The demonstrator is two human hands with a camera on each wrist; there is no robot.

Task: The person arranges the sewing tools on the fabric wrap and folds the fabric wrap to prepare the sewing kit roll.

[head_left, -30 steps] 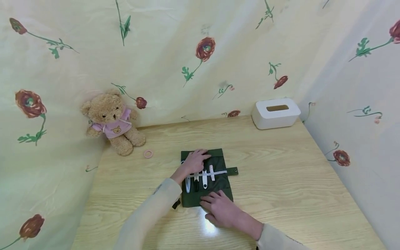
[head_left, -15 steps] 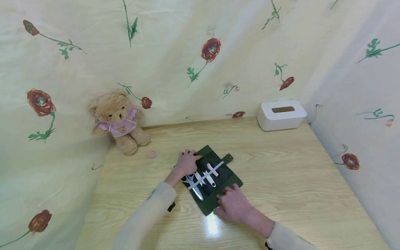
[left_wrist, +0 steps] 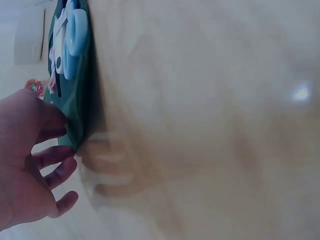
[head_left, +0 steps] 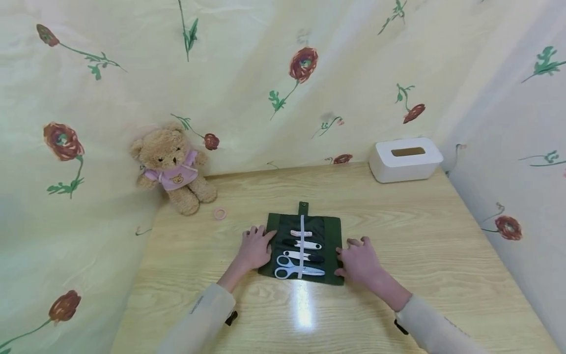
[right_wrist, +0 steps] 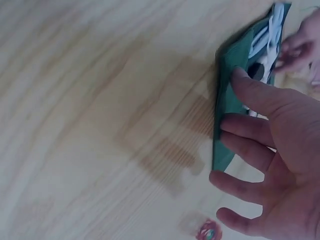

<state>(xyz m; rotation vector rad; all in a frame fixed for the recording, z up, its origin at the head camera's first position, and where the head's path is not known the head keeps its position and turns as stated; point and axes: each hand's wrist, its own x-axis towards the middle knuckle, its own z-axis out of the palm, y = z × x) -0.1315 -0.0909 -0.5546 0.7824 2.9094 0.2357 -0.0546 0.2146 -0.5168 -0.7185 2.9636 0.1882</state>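
Observation:
An unrolled dark green fabric tool pouch (head_left: pixel 333 236) lies on the wooden table, its snap tab (head_left: pixel 303 208) pointing away from me. A pale elastic strap (head_left: pixel 302 223) crosses scissors with light blue handles (head_left: pixel 283 272), two slim white-and-black tools (head_left: pixel 309 245) and a small pinkish-white piece (head_left: pixel 295 233). My left hand (head_left: pixel 255 249) touches the pouch's left edge with relaxed fingers, its thumb against the fabric in the left wrist view. At the right edge, my right hand (head_left: pixel 360 260) rests its thumb and loosely spread fingers (right_wrist: pixel 245 125) against the green border.
A teddy bear (head_left: pixel 179 177) in a pink top sits at the back left, with a small pink ring (head_left: pixel 220 214) near its feet. A white tissue box (head_left: pixel 404 167) stands at the back right corner. Flower-patterned cloth (head_left: pixel 247 73) surrounds the table (head_left: pixel 398 216).
The pouch has turned anticlockwise about a quarter turn, so its tab now points away instead of right. My hands have moved from its far and near edges to its left and right edges.

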